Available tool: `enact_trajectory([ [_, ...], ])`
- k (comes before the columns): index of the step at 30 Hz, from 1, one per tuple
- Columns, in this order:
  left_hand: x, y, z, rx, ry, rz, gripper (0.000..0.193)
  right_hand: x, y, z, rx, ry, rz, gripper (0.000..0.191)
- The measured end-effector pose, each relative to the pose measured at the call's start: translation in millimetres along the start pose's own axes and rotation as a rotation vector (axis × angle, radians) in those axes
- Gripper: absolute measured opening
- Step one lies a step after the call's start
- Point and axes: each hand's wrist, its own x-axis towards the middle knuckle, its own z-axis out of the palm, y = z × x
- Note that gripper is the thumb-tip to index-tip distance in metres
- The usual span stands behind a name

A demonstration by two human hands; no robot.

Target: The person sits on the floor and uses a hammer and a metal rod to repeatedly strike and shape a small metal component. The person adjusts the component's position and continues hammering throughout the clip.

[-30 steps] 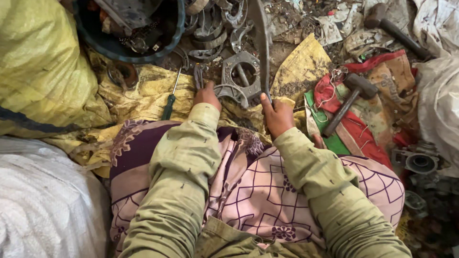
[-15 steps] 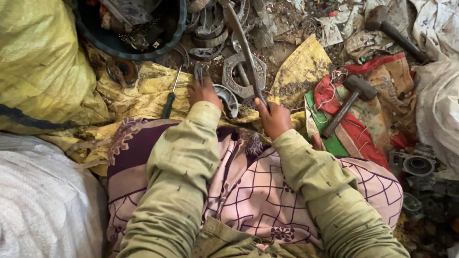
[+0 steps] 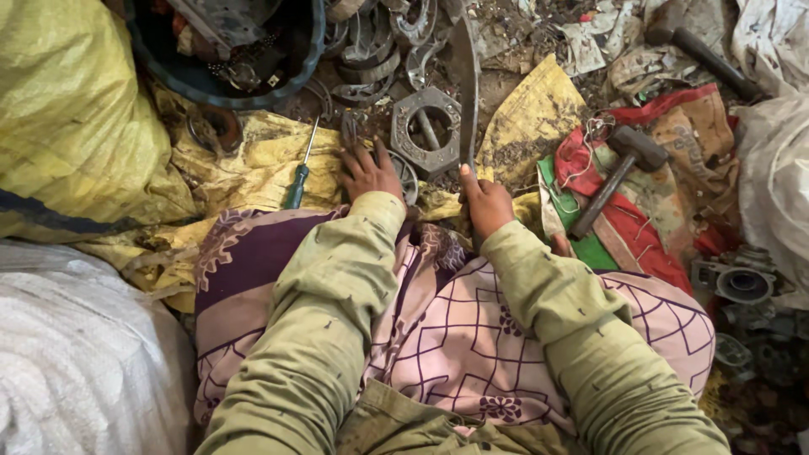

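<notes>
Scrap-strewn floor (image 3: 539,76). Right hand (image 3: 487,200) grips long metal bar (image 3: 466,80); left hand (image 3: 368,173) spread at metal ring's (image 3: 426,128) seven o'clock — brace firmly.

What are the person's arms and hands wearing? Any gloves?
No gloves: the left hand and the right hand are bare and look dusty. Both arms are covered by long, loose olive-green sleeves of creased cloth, flecked with small dark spots and reaching down to the wrists. No watch, ring or bracelet shows.
</notes>
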Motion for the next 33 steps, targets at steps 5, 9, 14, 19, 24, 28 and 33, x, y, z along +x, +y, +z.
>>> enact_trajectory([
  [5, 10.3, -7.5, -34.1, -0.131, -0.347, -0.060, 0.141, -0.5, -3.0, 1.8, -0.154, 0.049, -0.123, 0.071],
  [9, 15.7, -21.7, -53.1, -0.298, -0.121, 0.074, 0.146, -9.3, -14.9, -0.1, -0.148, 0.026, -0.076, 0.069],
  [14, 17.2, -11.7, -36.0, -0.406, -0.032, 0.147, 0.150, -11.8, -17.1, 2.4, -0.181, 0.024, -0.129, 0.067],
  [19, 18.2, -12.2, -20.3, -0.383, -0.123, 0.132, 0.149, -6.4, -4.9, 10.6, -0.522, 0.073, -0.284, 0.071],
  [24, 21.3, -13.0, -16.4, -0.400, -0.122, 0.118, 0.149, -15.0, -12.6, 6.8, -0.476, 0.006, -0.293, 0.067],
  [28, 22.8, -11.7, -12.9, -0.435, -0.171, 0.090, 0.148, -20.9, -16.8, -6.0, -0.283, 0.086, -0.293, 0.065],
  [33, 21.9, -11.0, -12.3, -0.394, -0.153, 0.095, 0.149, -9.2, -5.8, 4.5, -0.536, 0.099, -0.441, 0.065],
])
